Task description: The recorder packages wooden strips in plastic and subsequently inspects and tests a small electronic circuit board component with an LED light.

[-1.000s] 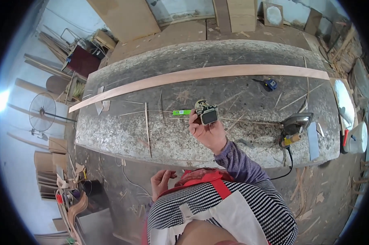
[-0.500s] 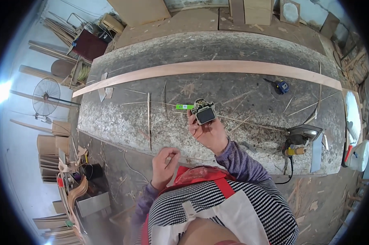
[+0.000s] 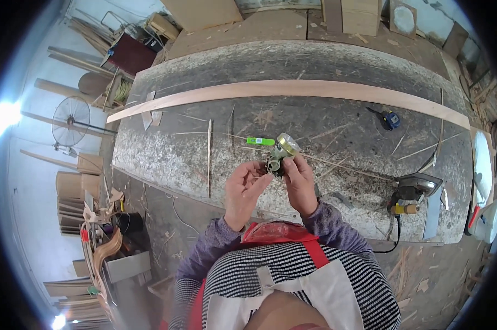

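Over the near part of the workbench (image 3: 248,187), both hands hold a small greenish device (image 3: 281,155) with a round, gold-rimmed end pointing away and dark parts at its near end. I cannot make out its exact kind. My right hand (image 3: 300,188) grips it from the right side, thumb on its body. From the left, my left hand (image 3: 243,192) has its fingers closed at the dark, ring-like near end, and the fingertips are partly hidden. Just beyond the hands lies a bright green, flat narrow object (image 3: 260,141) with a pale label.
A long wooden board (image 3: 292,87) spans the bench. A blue tape measure (image 3: 391,120) lies at right. Nearer stands a corded power tool (image 3: 409,193) with a yellow part. Thin wood strips (image 3: 209,159) are scattered about. A standing fan (image 3: 71,121) is at left.
My left hand has risen from near my body to the device. The device has been turned, its dark square face now out of sight and a round end showing. The view has shifted slightly.
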The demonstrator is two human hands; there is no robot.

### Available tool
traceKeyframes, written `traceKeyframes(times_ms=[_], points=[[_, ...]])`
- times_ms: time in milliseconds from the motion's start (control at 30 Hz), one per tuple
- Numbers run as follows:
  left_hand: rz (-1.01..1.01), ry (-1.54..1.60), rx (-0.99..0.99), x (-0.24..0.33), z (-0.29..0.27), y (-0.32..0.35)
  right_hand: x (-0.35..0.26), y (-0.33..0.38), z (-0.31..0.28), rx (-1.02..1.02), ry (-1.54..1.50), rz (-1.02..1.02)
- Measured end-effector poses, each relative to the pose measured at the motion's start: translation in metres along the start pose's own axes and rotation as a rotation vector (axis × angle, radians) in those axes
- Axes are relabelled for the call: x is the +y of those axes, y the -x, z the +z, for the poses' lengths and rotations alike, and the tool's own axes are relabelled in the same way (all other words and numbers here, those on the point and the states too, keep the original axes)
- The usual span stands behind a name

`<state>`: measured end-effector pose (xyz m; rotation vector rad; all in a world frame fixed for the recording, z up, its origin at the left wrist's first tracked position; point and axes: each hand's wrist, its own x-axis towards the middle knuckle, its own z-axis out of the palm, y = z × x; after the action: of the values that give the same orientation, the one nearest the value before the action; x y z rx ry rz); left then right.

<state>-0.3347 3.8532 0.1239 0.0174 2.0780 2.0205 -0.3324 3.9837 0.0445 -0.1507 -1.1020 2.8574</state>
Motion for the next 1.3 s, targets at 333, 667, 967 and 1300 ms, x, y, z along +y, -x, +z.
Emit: traceKeyframes(times_ms=[333,667,967,1300], points=[[0.123,-0.031,0.073,-0.01,-0.007,0.003,0.002,0.007,0.009,-0.082,0.182,0.039],[-0.077,0.294,0.207,-0.028,-0.03,0.011,0.001,0.01,-0.003,-0.204,0.395,0.041],[-0.1,0.564,0.141,-0.033,-0.041,0.015,0.002,0.007,0.009,-0.195,0.292,0.144],[-0.192,0.766,0.08,-0.04,-0.044,0.013,0.004,0.005,0.002,-0.164,0.329,0.134]])
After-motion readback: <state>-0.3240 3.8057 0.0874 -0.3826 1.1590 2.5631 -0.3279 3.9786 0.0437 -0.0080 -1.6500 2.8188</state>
